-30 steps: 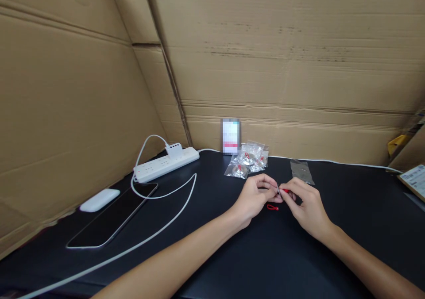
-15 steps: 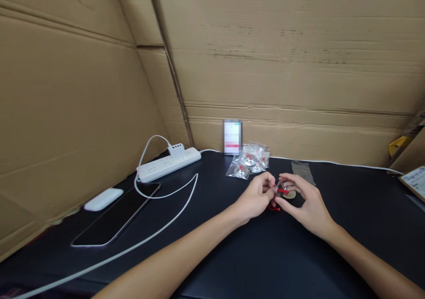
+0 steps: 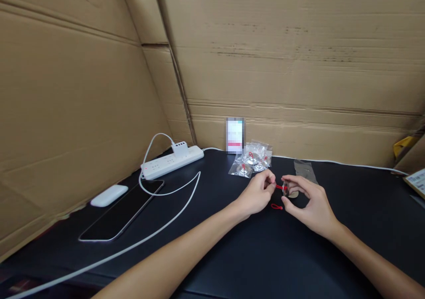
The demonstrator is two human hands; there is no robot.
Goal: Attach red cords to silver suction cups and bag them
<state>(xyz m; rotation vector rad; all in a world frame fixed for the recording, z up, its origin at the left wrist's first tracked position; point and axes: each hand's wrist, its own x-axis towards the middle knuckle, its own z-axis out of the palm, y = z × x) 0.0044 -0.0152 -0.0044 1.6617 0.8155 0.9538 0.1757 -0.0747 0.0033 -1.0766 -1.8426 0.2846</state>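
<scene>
Between thumb and fingers, my right hand [image 3: 307,201] grips a shiny round metal disc [image 3: 286,188] by its edge, held upright. A red cord [image 3: 279,186] runs from the disc's middle to my left hand [image 3: 258,193], whose thumb and fingertips are pinched on the cord's end. Below the hands, a second red cord loop [image 3: 276,206] lies on the black table. Partly hidden behind my right fingers is a flat beige round piece [image 3: 293,194]. Just beyond it lies a clear plastic bag [image 3: 305,170].
Several bagged metal discs with red cords [image 3: 251,159] lie beyond my left hand, before a propped phone [image 3: 235,135]. At left are a white power strip [image 3: 172,162], a dark tablet or phone [image 3: 122,212], a white case [image 3: 109,195] and a cable. Cardboard walls enclose the table.
My hands have drawn slightly apart, and the red cord now stretches between the disc and my left fingers. The loose red loop shows more fully. The view has shifted a little.
</scene>
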